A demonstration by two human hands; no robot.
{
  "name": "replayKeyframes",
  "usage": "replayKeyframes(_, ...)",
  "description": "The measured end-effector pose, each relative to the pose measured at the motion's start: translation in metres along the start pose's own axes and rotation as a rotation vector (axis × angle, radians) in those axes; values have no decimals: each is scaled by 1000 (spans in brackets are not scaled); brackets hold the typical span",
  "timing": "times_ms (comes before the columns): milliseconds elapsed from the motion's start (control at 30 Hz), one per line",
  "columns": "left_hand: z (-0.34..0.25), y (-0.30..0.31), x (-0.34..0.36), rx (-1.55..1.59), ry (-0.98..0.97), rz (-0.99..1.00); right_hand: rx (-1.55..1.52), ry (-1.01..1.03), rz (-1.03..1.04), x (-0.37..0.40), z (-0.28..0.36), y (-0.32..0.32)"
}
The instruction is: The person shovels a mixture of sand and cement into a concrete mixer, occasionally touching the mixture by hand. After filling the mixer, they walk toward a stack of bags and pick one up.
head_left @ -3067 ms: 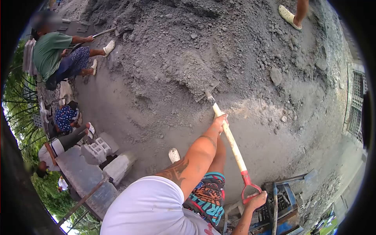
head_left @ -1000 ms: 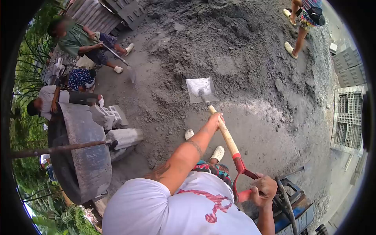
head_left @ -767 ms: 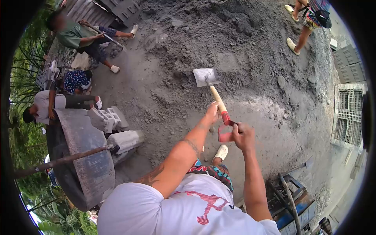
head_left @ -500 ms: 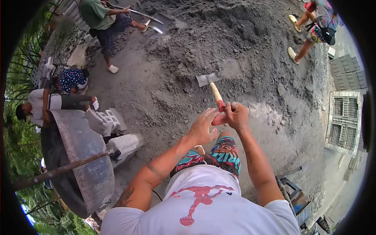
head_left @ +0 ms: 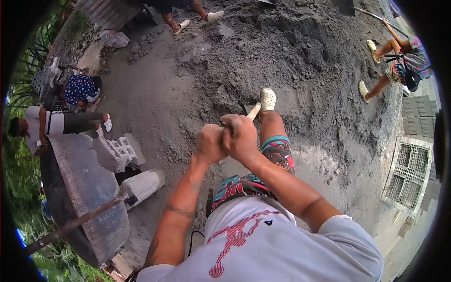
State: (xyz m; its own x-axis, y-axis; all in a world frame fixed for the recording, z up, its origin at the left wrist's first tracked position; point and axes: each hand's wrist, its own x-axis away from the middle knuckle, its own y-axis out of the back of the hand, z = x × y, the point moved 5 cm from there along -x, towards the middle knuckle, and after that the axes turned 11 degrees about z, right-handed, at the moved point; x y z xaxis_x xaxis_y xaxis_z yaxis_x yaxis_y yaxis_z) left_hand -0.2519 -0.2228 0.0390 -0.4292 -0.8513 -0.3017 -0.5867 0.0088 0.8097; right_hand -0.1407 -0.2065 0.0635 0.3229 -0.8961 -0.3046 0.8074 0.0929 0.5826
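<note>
Both of my hands are closed together in front of my shorts, around the top end of a shovel. My left hand (head_left: 211,143) is wrapped in a fist at the grip. Against it, my right hand (head_left: 240,136) is also closed and hides the grip. The shovel's pale wooden shaft (head_left: 253,112) slants away beyond my knuckles. Only a small piece of the blade shows, beside my foot in a white clog (head_left: 268,99). Grey sand (head_left: 277,56) lies heaped ahead of me.
To the left stand a large metal drum (head_left: 89,188) with a bar across it and several concrete blocks (head_left: 141,188). Two people are behind them. At the upper right a person (head_left: 399,61) holds a shovel; another's legs show at the top. A grille block (head_left: 408,174) lies at the right.
My hands have moved left and come together; my left hand, spread before, is now closed. My right leg has come forward beside the shovel. The person on the right now raises a shovel.
</note>
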Motion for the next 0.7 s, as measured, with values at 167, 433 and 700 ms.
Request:
replayKeyframes(167, -168, -92, -223, -32, 230, 296, 59, -386, -236, -11, -128, 268)
replayKeyframes(433, -298, -293, -37, 247, -78, 722, -334, -1182, -646, 352, -265, 226)
replayKeyframes(700, -133, -495, 64, 300, 877, 899, -1172, -1658, -1224, 542, -305, 128)
